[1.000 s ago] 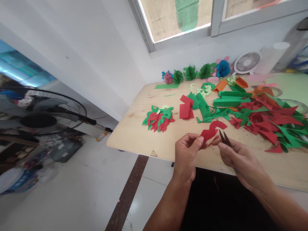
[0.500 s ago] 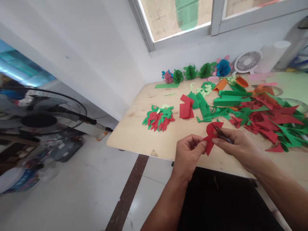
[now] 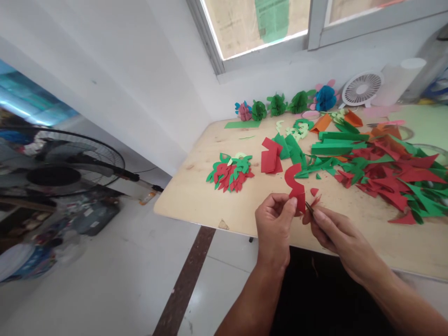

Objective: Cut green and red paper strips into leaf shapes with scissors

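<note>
My left hand point(image 3: 275, 228) pinches a piece of red paper point(image 3: 293, 179) between thumb and fingers near the table's front edge. The paper has a curved, wavy outline with a rounded arm on top. In my right hand point(image 3: 336, 233) is a small pair of scissors point(image 3: 309, 206), its dark tips close to the paper's right side and its handles hidden by my fingers. Just beyond the tips lies a small red paper scrap point(image 3: 314, 192). Left of my hands, a heap of red and green leaf-shaped cut-outs point(image 3: 229, 173) rests on the wooden table point(image 3: 196, 196).
Folded red paper point(image 3: 270, 158) and green strips point(image 3: 338, 147) lie mid-table. A large pile of red and green offcuts point(image 3: 399, 170) spreads at the right. Paper honeycomb figures point(image 3: 277, 105) and a small white fan point(image 3: 362, 88) line the wall. A floor fan point(image 3: 54, 175) stands left.
The red paper has turned and now shows a cut-out curve. Red scraps have come off onto the table. My right hand with the scissors has moved slightly down and left.
</note>
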A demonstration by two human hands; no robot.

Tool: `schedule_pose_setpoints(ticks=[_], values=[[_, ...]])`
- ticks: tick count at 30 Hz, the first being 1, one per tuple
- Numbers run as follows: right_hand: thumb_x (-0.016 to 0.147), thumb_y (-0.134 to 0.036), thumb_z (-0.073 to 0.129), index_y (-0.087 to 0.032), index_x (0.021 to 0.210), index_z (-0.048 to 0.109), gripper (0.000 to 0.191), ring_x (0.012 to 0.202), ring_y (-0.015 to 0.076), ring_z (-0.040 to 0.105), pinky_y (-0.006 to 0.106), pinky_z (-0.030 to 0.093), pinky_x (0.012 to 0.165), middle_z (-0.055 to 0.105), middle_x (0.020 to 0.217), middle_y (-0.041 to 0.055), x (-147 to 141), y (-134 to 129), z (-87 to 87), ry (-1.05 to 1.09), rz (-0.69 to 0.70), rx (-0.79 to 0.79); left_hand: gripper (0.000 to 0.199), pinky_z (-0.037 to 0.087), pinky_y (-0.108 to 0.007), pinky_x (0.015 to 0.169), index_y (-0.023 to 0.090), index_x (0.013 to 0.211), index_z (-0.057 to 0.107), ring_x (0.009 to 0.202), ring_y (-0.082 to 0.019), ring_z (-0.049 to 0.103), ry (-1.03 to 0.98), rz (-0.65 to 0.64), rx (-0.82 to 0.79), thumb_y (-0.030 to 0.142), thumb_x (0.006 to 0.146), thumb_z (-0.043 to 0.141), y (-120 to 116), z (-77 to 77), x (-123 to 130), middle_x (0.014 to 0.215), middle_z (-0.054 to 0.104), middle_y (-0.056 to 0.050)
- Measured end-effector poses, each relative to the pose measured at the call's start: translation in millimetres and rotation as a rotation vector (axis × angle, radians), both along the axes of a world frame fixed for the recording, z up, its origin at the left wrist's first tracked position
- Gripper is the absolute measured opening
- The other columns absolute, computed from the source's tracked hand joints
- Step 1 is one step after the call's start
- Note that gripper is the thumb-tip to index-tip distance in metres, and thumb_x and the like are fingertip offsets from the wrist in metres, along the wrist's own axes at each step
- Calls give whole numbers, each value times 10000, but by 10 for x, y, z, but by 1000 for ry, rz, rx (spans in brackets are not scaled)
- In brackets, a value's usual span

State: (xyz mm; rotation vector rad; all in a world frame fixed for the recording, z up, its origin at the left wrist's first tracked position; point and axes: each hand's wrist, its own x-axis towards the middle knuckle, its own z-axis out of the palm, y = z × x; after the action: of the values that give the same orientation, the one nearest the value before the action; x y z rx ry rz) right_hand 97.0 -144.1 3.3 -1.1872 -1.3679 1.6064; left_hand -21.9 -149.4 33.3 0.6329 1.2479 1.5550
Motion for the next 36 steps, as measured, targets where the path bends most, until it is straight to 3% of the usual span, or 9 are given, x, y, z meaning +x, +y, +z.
schedule_pose_setpoints(ticks=[8, 36], values=[[885, -517, 457, -169, 746, 556, 388, 472, 86, 268, 217, 202, 418, 335, 525, -55, -30, -21, -3, 47, -61, -40, 100, 454, -230, 644, 143, 682, 593, 573, -79, 530, -5, -16, -12, 209, 725, 655, -5, 9, 26, 594, 579, 23], [895, -514, 432, -173, 724, 547, 399, 458, 87, 254, 228, 195, 411, 309, 517, -61, -12, 27, 33, 5, -12, 22, 114, 454, -231, 608, 138, 680, 608, 560, -86, 526, 10, -13, -3, 227, 696, 678, 20, 8, 23, 583, 578, 9]])
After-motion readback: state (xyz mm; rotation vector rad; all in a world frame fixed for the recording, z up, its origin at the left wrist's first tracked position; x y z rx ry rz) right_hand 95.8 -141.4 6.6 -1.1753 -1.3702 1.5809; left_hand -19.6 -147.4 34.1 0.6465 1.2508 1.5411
